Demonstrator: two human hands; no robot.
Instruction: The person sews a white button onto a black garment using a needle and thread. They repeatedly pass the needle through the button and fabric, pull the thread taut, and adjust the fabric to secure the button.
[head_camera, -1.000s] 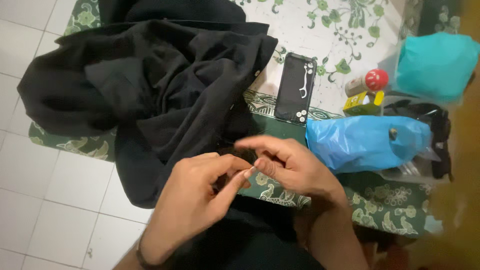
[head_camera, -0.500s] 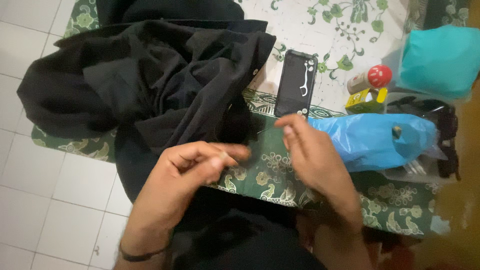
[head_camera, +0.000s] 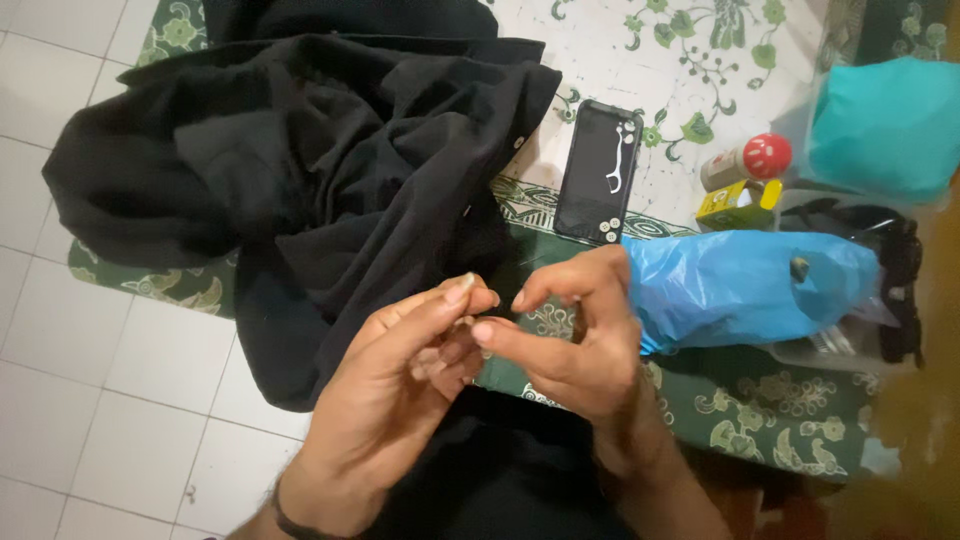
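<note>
My left hand (head_camera: 400, 385) and my right hand (head_camera: 575, 340) meet fingertip to fingertip above the green patterned cloth (head_camera: 780, 420). The left thumb and forefinger are pinched together. The right forefinger and thumb curl toward them with a small gap between. Whatever they hold is too thin to see. A crumpled black garment (head_camera: 300, 160) lies just beyond and to the left of the hands, its edge under my left hand.
A black phone (head_camera: 598, 175) carries a white floss pick and a few small buttons. To the right lie a blue plastic bag (head_camera: 740, 285), a red-capped bottle (head_camera: 748, 162), a yellow box (head_camera: 738, 205) and a teal bag (head_camera: 885, 125). White floor tiles (head_camera: 90, 400) are at the left.
My right hand, drawn out to the right half a second ago, has come back to meet my left hand. The left fingers have lifted toward it. The garment has not moved.
</note>
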